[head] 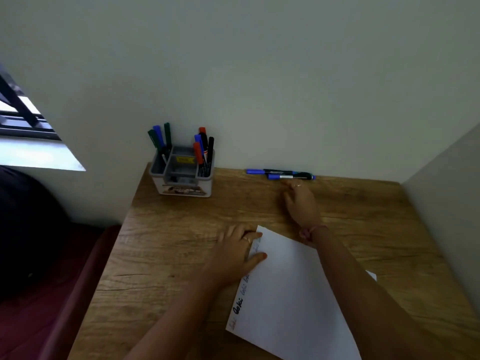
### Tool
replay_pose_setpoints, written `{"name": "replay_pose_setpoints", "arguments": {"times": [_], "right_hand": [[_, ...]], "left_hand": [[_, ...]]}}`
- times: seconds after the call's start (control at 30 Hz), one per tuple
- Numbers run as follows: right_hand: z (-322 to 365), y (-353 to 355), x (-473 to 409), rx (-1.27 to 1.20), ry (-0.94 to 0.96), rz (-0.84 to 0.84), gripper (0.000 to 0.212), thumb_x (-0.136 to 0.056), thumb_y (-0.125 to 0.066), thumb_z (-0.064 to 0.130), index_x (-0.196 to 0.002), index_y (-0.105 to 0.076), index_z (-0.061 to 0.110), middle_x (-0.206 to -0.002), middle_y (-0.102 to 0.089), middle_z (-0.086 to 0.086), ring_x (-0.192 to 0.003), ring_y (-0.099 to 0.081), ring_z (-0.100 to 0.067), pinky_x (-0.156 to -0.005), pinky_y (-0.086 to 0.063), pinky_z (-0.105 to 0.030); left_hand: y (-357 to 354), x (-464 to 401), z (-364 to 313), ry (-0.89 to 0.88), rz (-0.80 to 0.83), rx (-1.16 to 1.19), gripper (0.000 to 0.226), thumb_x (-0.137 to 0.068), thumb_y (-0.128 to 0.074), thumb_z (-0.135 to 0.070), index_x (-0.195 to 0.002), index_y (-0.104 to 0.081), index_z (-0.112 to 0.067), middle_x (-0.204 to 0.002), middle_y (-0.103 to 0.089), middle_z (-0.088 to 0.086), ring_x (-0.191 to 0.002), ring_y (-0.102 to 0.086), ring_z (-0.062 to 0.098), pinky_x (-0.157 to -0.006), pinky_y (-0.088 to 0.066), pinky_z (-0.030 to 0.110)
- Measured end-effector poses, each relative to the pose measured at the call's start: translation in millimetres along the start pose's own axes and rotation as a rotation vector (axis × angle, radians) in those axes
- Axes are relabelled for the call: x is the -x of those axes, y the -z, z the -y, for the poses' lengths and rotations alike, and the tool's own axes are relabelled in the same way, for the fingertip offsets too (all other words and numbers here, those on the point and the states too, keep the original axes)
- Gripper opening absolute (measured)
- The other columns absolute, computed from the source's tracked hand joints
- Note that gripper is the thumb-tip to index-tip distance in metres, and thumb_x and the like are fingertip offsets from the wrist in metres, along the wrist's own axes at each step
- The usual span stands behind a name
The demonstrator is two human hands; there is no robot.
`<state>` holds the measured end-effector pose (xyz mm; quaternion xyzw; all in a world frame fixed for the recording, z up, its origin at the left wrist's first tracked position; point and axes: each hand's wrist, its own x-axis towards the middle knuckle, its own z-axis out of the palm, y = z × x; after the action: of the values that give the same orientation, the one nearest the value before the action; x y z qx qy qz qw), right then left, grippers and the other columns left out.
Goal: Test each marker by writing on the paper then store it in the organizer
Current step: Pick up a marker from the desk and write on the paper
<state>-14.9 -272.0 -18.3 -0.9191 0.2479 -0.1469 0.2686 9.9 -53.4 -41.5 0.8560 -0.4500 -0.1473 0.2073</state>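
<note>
- Head view: right hand [301, 201] stretched toward two markers [281, 174] lying side by side at the wall edge of the desk [181, 255]; fingers loosely apart, nothing gripped, fingertips just short of the nearer marker.
- Left hand [237, 252] flat, fingers spread, pinning the top corner of the paper [291, 294]; test scribbles along its left edge.
- Organizer [181, 172] at back left, already stocked with markers.
- Best taken one marker only, pinched mid-barrel; neighbour likely to roll. Paper kept pinned.
</note>
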Motion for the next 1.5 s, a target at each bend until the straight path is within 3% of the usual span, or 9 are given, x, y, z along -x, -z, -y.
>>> {"name": "replay_pose_setpoints", "arguments": {"times": [0.23, 0.57, 0.73, 0.83, 0.97, 1.17, 1.23, 1.37, 1.5], "right_hand": [[-13.4, -3.5, -34.0, 0.272, 0.030, 0.027, 0.034, -0.092, -0.049, 0.013, -0.126, -0.053, 0.012, -0.127, -0.051, -0.011, -0.108, -0.053, -0.029, -0.092, -0.045, -0.042], [-17.5, -0.4, -39.9, 0.572, 0.122, 0.112, 0.031, -0.097, -0.041, 0.031, -0.121, -0.054, 0.016, -0.124, -0.050, -0.007, -0.115, -0.044, -0.025, -0.097, -0.033, -0.041], [6.5, 17.3, -4.5, 0.404, 0.139, 0.141, 0.027, -0.100, -0.032, 0.025, -0.120, -0.049, 0.016, -0.113, -0.060, -0.007, -0.102, -0.054, -0.023, -0.089, -0.037, -0.037], [33.8, 35.5, 38.0, 0.224, 0.160, 0.242, 0.021, -0.100, -0.035, 0.025, -0.114, -0.050, 0.020, -0.098, -0.056, 0.000, -0.083, -0.051, -0.012, -0.066, -0.039, -0.024], [52.3, 44.2, 107.4, 0.106, 0.271, 0.393, 0.029, -0.099, -0.037, 0.032, -0.120, -0.055, 0.022, -0.105, -0.057, 0.009, -0.090, -0.048, -0.001, -0.075, -0.034, -0.016], [58.6, 40.7, 165.1, 0.102, 0.358, 0.582, 0.039, -0.098, -0.037, 0.038, -0.129, -0.052, 0.021, -0.120, -0.059, -0.001, -0.108, -0.053, -0.012, -0.097, -0.038, -0.022], [56.4, 43.9, 172.5, 0.191, 0.488, 0.572, 0.036, -0.098, -0.045, 0.028, -0.132, -0.050, 0.019, -0.121, -0.058, -0.004, -0.108, -0.054, -0.016, -0.094, -0.039, -0.024], [51.3, 52.7, 183.6, 0.314, 0.778, 0.486, 0.034, -0.075, -0.076, 0.028, -0.106, -0.065, 0.022, -0.087, -0.067, 0.006, -0.072, -0.061, -0.007, -0.064, -0.050, -0.018], [48.3, 80.2, 179.3, 0.291, 0.662, 0.536, 0.022, -0.095, -0.046, 0.034, -0.112, -0.060, 0.030, -0.103, -0.061, 0.015, -0.090, -0.051, -0.002, -0.082, -0.041, -0.020]], "left_hand": [[-4.7, -0.3, 2.7, 0.002, -0.097, 0.071, 0.058, -0.088, -0.043, -0.060, -0.137, -0.040, -0.031, -0.138, -0.037, -0.012, -0.128, -0.027, 0.007, -0.108, -0.018, 0.032], [0.6, 2.0, -2.4, 0.048, -0.148, 0.234, 0.052, -0.088, -0.049, -0.054, -0.132, -0.047, -0.027, -0.127, -0.046, -0.010, -0.117, -0.034, 0.004, -0.102, -0.034, 0.034], [11.8, 12.1, -6.1, 0.131, -0.225, 0.408, 0.050, -0.090, -0.054, -0.041, -0.136, -0.041, -0.029, -0.137, -0.038, -0.007, -0.121, -0.041, 0.006, -0.096, -0.041, 0.025], [19.3, 26.4, -14.2, 0.111, -0.246, 0.339, 0.058, -0.092, -0.051, -0.039, -0.144, -0.026, -0.029, -0.143, -0.023, -0.018, -0.127, -0.025, -0.003, -0.102, -0.026, 0.019], [22.8, 44.9, -30.7, 0.068, -0.085, 0.144, 0.069, -0.095, -0.045, -0.042, -0.148, -0.004, -0.027, -0.148, -0.005, -0.019, -0.136, -0.010, -0.001, -0.107, -0.008, 0.016], [17.7, 76.6, -48.6, 0.039, 0.221, -0.079, 0.043, -0.099, -0.038, -0.036, -0.140, -0.033, -0.023, -0.140, -0.042, 0.000, -0.122, -0.044, 0.013, -0.098, -0.035, 0.024], [19.8, 88.8, -53.1, 0.070, 0.277, -0.115, 0.038, -0.099, -0.038, -0.035, -0.133, -0.039, -0.019, -0.136, -0.046, 0.003, -0.118, -0.048, 0.015, -0.096, -0.039, 0.024], [22.5, 109.2, -67.7, 0.136, 0.407, -0.125, 0.040, -0.098, -0.036, -0.042, -0.127, -0.042, -0.015, -0.132, -0.052, 0.007, -0.111, -0.054, 0.017, -0.095, -0.044, 0.028], [40.0, 133.5, -75.2, 0.173, 0.537, 0.077, 0.037, -0.100, -0.033, -0.041, -0.125, -0.045, -0.017, -0.132, -0.050, 0.005, -0.112, -0.054, 0.015, -0.095, -0.044, 0.028]]}}
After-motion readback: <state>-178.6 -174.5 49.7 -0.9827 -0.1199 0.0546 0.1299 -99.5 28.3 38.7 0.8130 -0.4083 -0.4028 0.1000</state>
